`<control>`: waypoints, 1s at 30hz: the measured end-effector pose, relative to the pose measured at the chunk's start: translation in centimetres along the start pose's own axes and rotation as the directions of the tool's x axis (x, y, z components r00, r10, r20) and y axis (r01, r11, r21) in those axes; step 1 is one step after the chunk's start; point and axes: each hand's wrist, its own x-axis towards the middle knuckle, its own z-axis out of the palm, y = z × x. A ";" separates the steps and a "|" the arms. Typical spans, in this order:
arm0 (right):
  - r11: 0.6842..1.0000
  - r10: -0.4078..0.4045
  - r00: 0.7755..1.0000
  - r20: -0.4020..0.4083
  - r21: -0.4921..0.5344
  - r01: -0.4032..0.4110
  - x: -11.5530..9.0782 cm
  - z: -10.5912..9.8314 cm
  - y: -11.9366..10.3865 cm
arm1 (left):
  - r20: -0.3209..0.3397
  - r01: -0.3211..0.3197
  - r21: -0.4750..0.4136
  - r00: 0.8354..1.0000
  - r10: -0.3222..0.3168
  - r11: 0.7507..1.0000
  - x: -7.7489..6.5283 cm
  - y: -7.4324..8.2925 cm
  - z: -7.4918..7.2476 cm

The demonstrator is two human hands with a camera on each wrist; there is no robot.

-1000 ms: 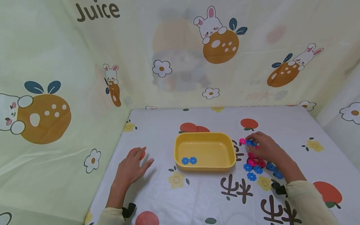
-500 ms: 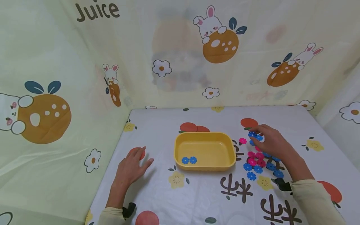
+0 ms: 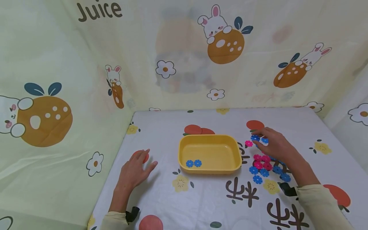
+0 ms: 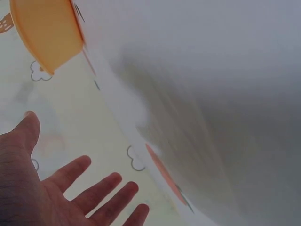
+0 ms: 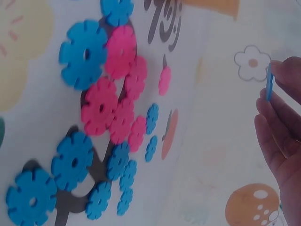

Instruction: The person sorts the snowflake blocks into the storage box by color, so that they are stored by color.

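My right hand (image 3: 274, 145) pinches a blue notched plastic disc (image 5: 269, 82), a flower-shaped snowflake building piece, between thumb and fingers; the right wrist view shows it edge-on, apart from the others. Under and beside that hand lie several blue discs (image 3: 257, 179) and pink discs (image 3: 258, 165), some overlapping, some partly covered by the hand and wrist. A yellow tray (image 3: 210, 171) stands left of the pile, with two blue discs (image 3: 194, 163) side by side at its front left. Over the table's left side, my left hand (image 3: 133, 172) is held with fingers spread, holding nothing.
A white printed cloth (image 3: 201, 204) with fruit and flower patterns covers the table. Behind and to the left hangs a pale patterned curtain (image 3: 184, 80). One pink disc (image 3: 248, 143) lies a little apart, between tray and pile.
My right hand has drawn back to the right and up from the pile, then shifted slightly left with a blue disc in its fingers. The left hand and the tray have stayed put.
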 end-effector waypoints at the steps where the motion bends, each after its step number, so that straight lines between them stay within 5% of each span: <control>1: 1.000 0.001 1.000 0.010 0.006 -0.001 0.0 0.0 -0.2 | 0.005 0.003 0.000 1.000 -0.003 1.000 0.1 0.0 0.0; 14: 0.994 -0.090 0.994 0.064 0.060 0.087 1.0 1.5 -3.7 | 0.063 0.049 0.009 0.997 -0.050 0.999 0.5 0.8 0.2; 22: 0.968 -0.241 0.970 0.009 0.072 0.240 1.8 3.7 -5.9 | 0.082 0.057 0.019 0.995 -0.059 0.998 0.2 0.9 0.3; 30: 0.970 -0.236 0.971 0.048 0.077 0.232 2.0 4.6 -8.4 | 0.064 0.054 0.022 0.996 -0.055 0.998 0.2 1.2 0.4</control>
